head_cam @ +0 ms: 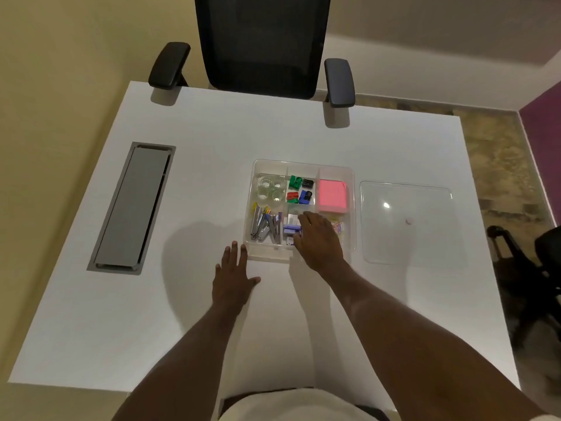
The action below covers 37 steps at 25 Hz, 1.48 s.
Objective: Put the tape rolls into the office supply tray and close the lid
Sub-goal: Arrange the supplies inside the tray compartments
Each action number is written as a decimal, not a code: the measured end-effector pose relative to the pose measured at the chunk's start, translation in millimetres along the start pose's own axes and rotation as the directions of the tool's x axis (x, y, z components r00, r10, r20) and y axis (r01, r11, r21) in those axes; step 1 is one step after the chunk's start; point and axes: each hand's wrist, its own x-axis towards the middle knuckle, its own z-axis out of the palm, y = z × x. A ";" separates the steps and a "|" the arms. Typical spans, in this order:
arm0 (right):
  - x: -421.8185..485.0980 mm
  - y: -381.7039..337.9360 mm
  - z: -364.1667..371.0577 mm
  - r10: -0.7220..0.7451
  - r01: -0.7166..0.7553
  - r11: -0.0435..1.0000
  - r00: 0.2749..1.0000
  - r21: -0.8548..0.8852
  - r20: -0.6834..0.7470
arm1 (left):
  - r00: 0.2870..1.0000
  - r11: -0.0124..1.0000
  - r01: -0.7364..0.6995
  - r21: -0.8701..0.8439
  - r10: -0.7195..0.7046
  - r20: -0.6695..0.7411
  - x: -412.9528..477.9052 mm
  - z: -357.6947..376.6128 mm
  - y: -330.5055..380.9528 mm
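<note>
Clear tray (352, 205) open, lid (406, 238) apart rightward; left hand (233, 275) flat; right hand (318, 241) spread, empty.

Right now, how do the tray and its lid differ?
The tray is deep, divided into compartments and filled with supplies; the lid is flat and bare. The right hand reaches into the tray, while nothing touches the lid, lying to its right. Both are clear plastic.

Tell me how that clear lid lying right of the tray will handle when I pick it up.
The lid looks thin and flat against the table, so its edge may be hard to catch. Its glossy surface, showing a glare spot, suggests slippery. Probably light and slightly bendy.
</note>
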 end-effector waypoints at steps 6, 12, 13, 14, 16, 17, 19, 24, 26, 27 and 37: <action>-31.6 27.6 -3.0 0.038 -0.038 0.999 0.999 0.007 0.005 | 0.999 0.996 -0.014 -0.090 0.010 -0.041 -3.5 -7.3 -1.0; -39.0 55.4 -8.8 0.030 -0.030 0.999 0.999 -0.020 -0.010 | 0.929 0.985 0.097 -0.145 -0.142 -0.341 -3.9 -24.9 11.1; -36.0 56.7 -9.7 0.022 -0.023 0.999 1.000 -0.027 -0.011 | 0.921 0.991 0.077 -0.107 -0.112 -0.373 -0.6 -30.7 13.6; -31.0 57.5 -11.5 0.024 -0.024 1.000 0.999 -0.015 -0.022 | 0.914 0.997 0.048 -0.060 -0.068 -0.400 4.9 -37.6 17.2; -18.5 56.5 -14.7 0.041 -0.041 0.999 0.998 0.015 -0.046 | 0.898 1.000 -0.012 0.014 0.017 -0.439 17.8 -51.9 25.8; -11.7 55.0 -15.7 0.047 -0.046 0.999 0.998 0.016 -0.050 | 0.891 0.999 -0.036 0.036 0.048 -0.452 25.5 -59.3 31.3; 3.7 51.1 -16.8 0.054 -0.053 0.998 0.998 0.017 -0.039 | 0.884 0.996 -0.070 0.055 0.088 -0.460 43.3 -73.0 44.8; 55.9 31.9 -19.1 -0.009 0.009 1.000 1.000 0.019 -0.013 | 0.897 0.996 -0.088 0.033 0.094 -0.432 92.1 -95.6 75.6; 77.6 22.0 -19.2 -0.061 0.061 0.998 0.998 0.009 -0.015 | 0.902 0.997 -0.068 0.032 0.076 -0.426 109.9 -99.8 81.7; 88.4 16.9 -18.0 -0.094 0.094 0.996 0.996 -0.002 -0.012 | 0.903 0.997 -0.055 0.056 0.074 -0.424 118.1 -100.4 82.5; 150.7 -1.7 5.4 -0.233 0.240 0.960 0.970 -0.144 0.063 | 0.926 0.984 0.055 0.168 0.012 -0.377 162.5 -90.7 81.6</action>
